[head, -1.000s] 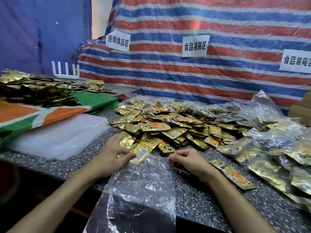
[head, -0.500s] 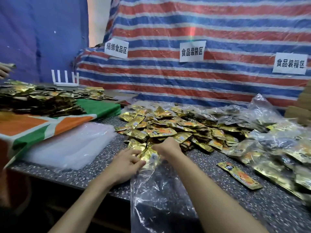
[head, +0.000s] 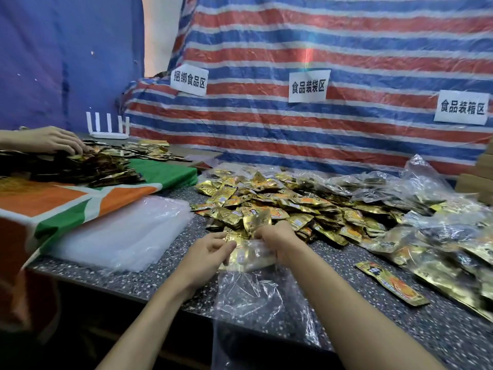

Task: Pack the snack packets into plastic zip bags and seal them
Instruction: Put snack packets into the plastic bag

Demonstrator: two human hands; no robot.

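Observation:
A heap of gold snack packets (head: pixel 288 204) covers the middle of the speckled counter (head: pixel 346 311). A clear plastic zip bag (head: pixel 256 297) hangs over the counter's front edge, its mouth up at my hands. My left hand (head: pixel 210 252) pinches the left side of the bag's mouth. My right hand (head: pixel 277 239) grips gold packets (head: pixel 256 222) at the opening, and some gold shows inside the bag's top. A single packet (head: pixel 392 283) lies alone to the right.
A stack of empty clear bags (head: pixel 120 236) lies at left beside an orange and green cloth (head: pixel 80 198). Filled plastic bags (head: pixel 440 236) pile up at right. Another person's hand (head: pixel 53 141) rests on dark packets far left. A striped tarp with paper signs forms the back.
My right hand went from the counter into the heap and came back with packets to the bag's mouth. Another person's hand came in at the far left.

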